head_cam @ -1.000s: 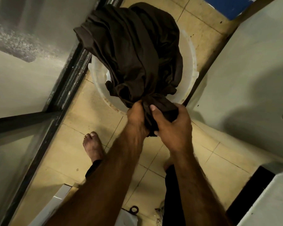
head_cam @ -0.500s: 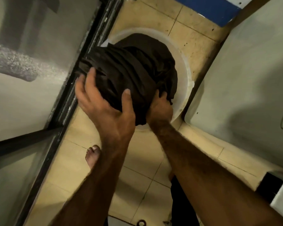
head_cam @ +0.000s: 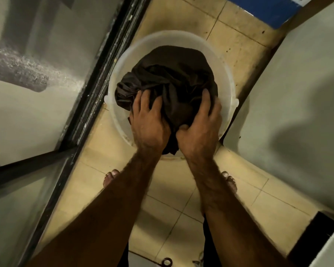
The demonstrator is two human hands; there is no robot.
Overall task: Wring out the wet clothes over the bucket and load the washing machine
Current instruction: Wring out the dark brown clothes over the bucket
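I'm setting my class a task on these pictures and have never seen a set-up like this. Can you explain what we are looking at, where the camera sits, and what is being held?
There is no machine here: a person works with two bare hands. The camera is worn on the person's head and looks down, so both arms reach in from the bottom edge. The left hand and the right hand both grip a bunched dark cloth at the mouth of a pale bucket. The bucket stands on a tiled floor, beside a dark door frame. The person's bare left foot and right foot show beside the arms. Whether water is dripping cannot be told.
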